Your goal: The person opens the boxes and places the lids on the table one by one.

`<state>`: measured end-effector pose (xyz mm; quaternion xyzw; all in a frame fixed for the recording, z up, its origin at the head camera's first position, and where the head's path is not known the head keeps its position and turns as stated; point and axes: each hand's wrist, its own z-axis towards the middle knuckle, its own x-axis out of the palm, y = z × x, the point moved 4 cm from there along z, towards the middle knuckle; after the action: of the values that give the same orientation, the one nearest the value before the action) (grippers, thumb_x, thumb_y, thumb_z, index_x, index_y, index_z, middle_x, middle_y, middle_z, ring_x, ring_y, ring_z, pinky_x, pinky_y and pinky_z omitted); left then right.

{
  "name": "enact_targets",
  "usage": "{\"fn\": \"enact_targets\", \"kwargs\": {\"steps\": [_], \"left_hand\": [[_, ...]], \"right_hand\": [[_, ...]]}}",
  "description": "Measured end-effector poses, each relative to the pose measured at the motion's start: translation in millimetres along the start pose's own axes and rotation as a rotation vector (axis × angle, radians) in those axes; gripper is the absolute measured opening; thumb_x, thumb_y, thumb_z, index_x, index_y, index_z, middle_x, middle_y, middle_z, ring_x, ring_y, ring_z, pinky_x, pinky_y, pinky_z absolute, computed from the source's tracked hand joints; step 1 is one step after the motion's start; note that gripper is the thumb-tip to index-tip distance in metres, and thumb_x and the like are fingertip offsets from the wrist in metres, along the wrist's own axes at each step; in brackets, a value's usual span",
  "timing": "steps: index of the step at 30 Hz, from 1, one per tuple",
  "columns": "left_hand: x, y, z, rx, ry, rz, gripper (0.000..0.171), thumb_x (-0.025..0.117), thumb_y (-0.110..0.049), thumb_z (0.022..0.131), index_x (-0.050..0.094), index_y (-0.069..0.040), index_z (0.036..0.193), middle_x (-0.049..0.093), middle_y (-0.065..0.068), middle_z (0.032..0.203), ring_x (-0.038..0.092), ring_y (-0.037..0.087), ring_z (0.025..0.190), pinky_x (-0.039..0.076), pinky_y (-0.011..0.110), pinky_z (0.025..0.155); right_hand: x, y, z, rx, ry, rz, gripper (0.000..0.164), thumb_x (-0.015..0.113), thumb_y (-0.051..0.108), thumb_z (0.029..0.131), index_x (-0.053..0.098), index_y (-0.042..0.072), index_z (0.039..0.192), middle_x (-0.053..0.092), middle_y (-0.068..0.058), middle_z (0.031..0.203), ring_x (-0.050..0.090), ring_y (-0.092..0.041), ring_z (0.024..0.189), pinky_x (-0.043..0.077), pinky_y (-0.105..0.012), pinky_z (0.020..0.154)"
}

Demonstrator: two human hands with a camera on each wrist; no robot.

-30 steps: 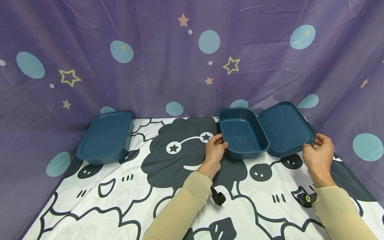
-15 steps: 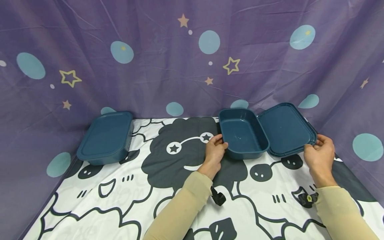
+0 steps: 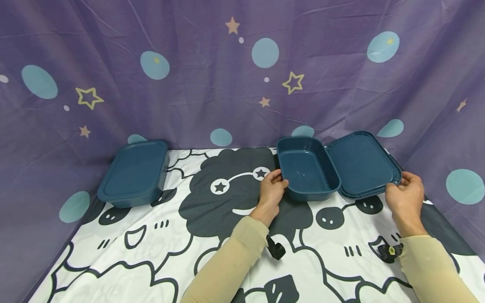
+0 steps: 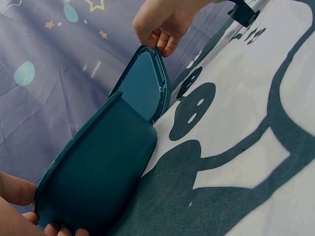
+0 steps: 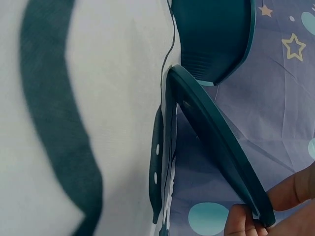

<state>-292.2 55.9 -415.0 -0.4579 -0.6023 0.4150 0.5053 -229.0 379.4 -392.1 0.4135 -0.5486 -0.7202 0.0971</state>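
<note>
A dark blue rectangular box [image 3: 305, 168] without its lid stands at the right of the cloth. My left hand [image 3: 270, 193] holds its left wall near the front corner, thumb by the rim and fingers against the side, as the left wrist view shows [image 4: 98, 162]. Right of the box, a matching lid [image 3: 361, 164] lies inner side up. Its right edge is pinched by my right hand [image 3: 405, 198], between thumb and fingers. In the right wrist view the lid [image 5: 221, 142] tilts, its held edge raised off the cloth and its other edge low beside the box.
A second dark blue box with its lid on [image 3: 134, 172] stands at the far left. Beneath everything spreads a white cloth [image 3: 182, 273] with dark cartoon sheep. A purple curtain [image 3: 197, 84] with stars and dots hangs close behind the boxes.
My right hand has shifted slightly to the right, and the lid's held edge has lowered a little with it. The left hand and the open box have stayed put.
</note>
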Motion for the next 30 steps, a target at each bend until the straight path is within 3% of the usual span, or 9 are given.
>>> {"fn": "enact_targets", "kwargs": {"steps": [19, 26, 30], "left_hand": [[-1.0, 2.3, 1.9, -0.011, -0.011, 0.002, 0.045, 0.064, 0.005, 0.083, 0.059, -0.002, 0.127, 0.061, 0.016, 0.117, 0.058, 0.017, 0.093, 0.049, 0.039, 0.083], [-0.9, 1.0, 0.4, -0.007, 0.002, 0.003, 0.046, 0.062, 0.005, 0.084, 0.056, 0.001, 0.129, 0.059, 0.020, 0.121, 0.058, 0.017, 0.092, 0.049, 0.034, 0.079], [-0.7, 0.8, 0.4, -0.007, 0.001, 0.005, 0.046, 0.062, 0.006, 0.084, 0.057, 0.000, 0.129, 0.059, 0.020, 0.120, 0.057, 0.016, 0.091, 0.048, 0.031, 0.076]], "right_hand": [[-0.4, -4.7, 3.8, 0.020, 0.026, -0.034, 0.063, 0.045, 0.004, 0.084, 0.032, 0.004, 0.145, 0.045, 0.000, 0.111, 0.044, -0.004, 0.082, 0.039, -0.018, 0.064], [-4.9, -4.8, 3.9, 0.004, 0.072, -0.133, 0.064, 0.043, 0.004, 0.082, 0.031, -0.002, 0.145, 0.045, -0.015, 0.121, 0.045, -0.025, 0.099, 0.037, -0.026, 0.067], [-5.5, -7.6, 5.5, 0.017, 0.088, -0.154, 0.065, 0.042, 0.003, 0.081, 0.029, -0.003, 0.145, 0.045, -0.017, 0.121, 0.044, -0.028, 0.098, 0.037, -0.029, 0.066]]}}
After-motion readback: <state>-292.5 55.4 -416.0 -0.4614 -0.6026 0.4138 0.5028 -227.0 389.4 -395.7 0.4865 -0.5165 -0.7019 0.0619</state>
